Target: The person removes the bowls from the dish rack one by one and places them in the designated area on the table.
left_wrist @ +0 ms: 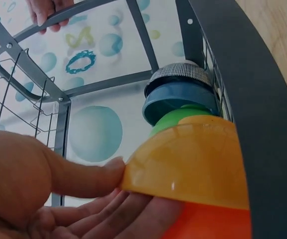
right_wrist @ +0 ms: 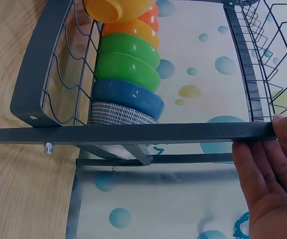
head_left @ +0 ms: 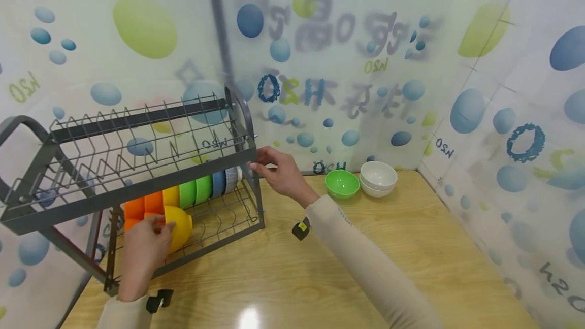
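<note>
A dark grey two-tier dish rack point(head_left: 137, 188) stands on the left of the table. My left hand point(head_left: 146, 248) pinches the rim of a yellow bowl point(head_left: 183, 227) on its lower tier, thumb on one side and fingers on the other. The bowl stands on edge. Behind it runs a row of bowls on edge: orange bowls point(head_left: 134, 209), another yellow one, green bowls point(head_left: 203, 189), a blue bowl point(right_wrist: 126, 94) and a black-and-white patterned bowl point(right_wrist: 123, 113). With thumb and fingers, my right hand point(head_left: 287, 175) grips the rack's right end frame near the upper tier.
At the back of the wooden table point(head_left: 365, 258), a green bowl point(head_left: 343, 185) sits beside two stacked white bowls point(head_left: 378, 174). A patterned wall covering point(head_left: 338, 131) rises directly behind. The rack's upper tier has wire dividers and shows no dishes.
</note>
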Demonstrator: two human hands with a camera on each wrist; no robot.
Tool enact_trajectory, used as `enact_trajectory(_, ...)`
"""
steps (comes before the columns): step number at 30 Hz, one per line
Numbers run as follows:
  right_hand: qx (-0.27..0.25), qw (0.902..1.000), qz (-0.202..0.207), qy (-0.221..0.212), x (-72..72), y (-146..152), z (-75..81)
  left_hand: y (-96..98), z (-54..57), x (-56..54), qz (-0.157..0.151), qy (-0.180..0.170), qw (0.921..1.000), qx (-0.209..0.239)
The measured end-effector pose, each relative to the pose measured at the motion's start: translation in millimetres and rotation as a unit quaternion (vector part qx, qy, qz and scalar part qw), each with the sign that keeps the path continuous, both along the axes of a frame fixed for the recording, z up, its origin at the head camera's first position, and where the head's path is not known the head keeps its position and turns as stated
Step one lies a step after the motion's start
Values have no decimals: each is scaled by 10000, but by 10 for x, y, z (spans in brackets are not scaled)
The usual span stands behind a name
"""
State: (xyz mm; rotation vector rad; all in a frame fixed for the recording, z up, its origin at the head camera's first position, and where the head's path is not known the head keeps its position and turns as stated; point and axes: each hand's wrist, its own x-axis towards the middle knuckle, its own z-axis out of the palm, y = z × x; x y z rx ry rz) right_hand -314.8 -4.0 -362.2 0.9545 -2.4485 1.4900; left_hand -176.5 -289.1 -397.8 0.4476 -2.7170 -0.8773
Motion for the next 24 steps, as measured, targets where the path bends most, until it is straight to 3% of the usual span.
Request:
enact_trajectory(19, -180, 9998, 69, 42, 14, 7, -13, 46, -75, -48, 606, 216, 9967, 485)
enact_trajectory(24, -199, 9997, 137, 9, 17, 3, -15, 56, -74, -41, 595, 420, 9959, 527)
